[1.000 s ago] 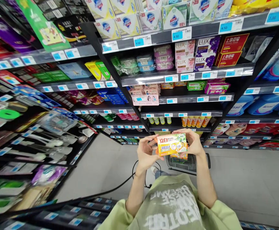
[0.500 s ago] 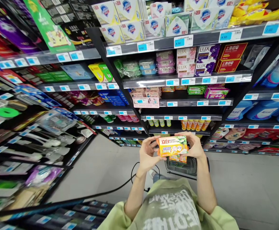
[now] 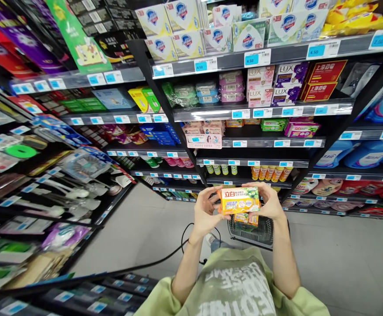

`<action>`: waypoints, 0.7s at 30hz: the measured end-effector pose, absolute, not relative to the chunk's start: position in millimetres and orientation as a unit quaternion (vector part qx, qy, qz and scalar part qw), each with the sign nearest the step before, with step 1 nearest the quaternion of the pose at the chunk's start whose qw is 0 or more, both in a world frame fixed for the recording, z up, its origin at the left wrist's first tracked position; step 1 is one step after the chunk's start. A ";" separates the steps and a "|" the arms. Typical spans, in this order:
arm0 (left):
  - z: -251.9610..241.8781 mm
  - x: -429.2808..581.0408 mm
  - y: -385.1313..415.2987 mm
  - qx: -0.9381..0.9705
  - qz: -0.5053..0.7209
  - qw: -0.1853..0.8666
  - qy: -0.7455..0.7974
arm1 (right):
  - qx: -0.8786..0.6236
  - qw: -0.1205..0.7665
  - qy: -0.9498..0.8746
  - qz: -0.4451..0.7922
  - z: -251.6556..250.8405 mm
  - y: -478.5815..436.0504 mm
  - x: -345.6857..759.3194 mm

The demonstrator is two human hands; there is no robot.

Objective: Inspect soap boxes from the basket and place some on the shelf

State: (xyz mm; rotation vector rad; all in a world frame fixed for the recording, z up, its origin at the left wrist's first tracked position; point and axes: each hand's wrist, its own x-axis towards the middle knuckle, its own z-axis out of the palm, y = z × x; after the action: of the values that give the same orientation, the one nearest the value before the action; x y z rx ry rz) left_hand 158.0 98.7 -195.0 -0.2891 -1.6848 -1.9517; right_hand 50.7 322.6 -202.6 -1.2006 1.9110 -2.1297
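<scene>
Between both hands I hold an orange and yellow pack of laundry soap (image 3: 240,201) with its printed front facing me. My left hand (image 3: 207,210) grips its left end, thumb below and fingers above and behind. My right hand (image 3: 269,202) closes on the right end in the same way. Below the pack is a grey shopping basket (image 3: 266,232). More orange packs (image 3: 244,218) like the held one show in it, partly hidden by the held pack and my hands.
Shelves ahead carry white boxed soaps (image 3: 184,41), LUX boxes (image 3: 288,83), red boxes (image 3: 324,79) and orange bottles (image 3: 270,172). Blue detergent bottles (image 3: 372,153) stand at the right. Kitchen utensils (image 3: 76,193) hang at the left. A black cord (image 3: 152,264) runs beside me.
The view has shifted slightly, so the shelves appear a little farther right. Both hands keep their grip on the soap pack, which looks almost unchanged in pose.
</scene>
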 end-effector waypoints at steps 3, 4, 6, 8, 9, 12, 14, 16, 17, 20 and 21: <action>-193.3 154.5 99.2 -0.074 -0.735 0.266 -0.619 | -0.362 0.021 0.657 -0.661 -199.0 321.1 52.9; -193.4 153.1 100.3 -0.054 -0.740 0.265 -0.616 | -0.349 0.017 0.673 -0.652 -198.2 319.4 53.7; -194.7 150.2 104.1 0.000 -0.757 0.253 -0.602 | -0.319 0.003 0.695 -0.644 -197.4 314.3 55.2; -196.9 148.2 109.7 0.060 -0.778 0.235 -0.579 | -0.292 -0.013 0.705 -0.646 -197.5 307.8 56.5; -197.8 147.6 112.8 0.085 -0.788 0.226 -0.566 | -0.283 -0.019 0.708 -0.646 -197.6 304.5 57.1; -198.7 147.3 120.2 0.125 -0.804 0.212 -0.542 | -0.283 -0.021 0.716 -0.638 -197.0 297.4 58.4; -198.1 148.0 122.4 0.131 -0.804 0.207 -0.541 | -0.292 -0.018 0.718 -0.631 -196.3 295.6 58.7; -197.9 149.0 122.6 0.134 -0.797 0.208 -0.551 | -0.299 -0.019 0.719 -0.627 -195.9 295.4 58.7; -198.3 149.7 122.4 0.134 -0.789 0.211 -0.561 | -0.304 -0.023 0.721 -0.622 -196.0 295.4 58.7; -200.6 152.8 121.9 0.113 -0.741 0.247 -0.614 | -0.325 -0.055 0.742 -0.584 -198.6 292.9 59.0; -201.2 154.1 122.2 0.095 -0.717 0.263 -0.638 | -0.330 -0.075 0.750 -0.568 -200.4 290.6 59.0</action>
State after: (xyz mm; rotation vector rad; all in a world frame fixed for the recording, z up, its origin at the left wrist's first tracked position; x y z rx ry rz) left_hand 154.1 122.2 -201.2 0.2559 -1.7269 -1.9394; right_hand 59.0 290.6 -200.4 -1.0896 2.4774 -1.8737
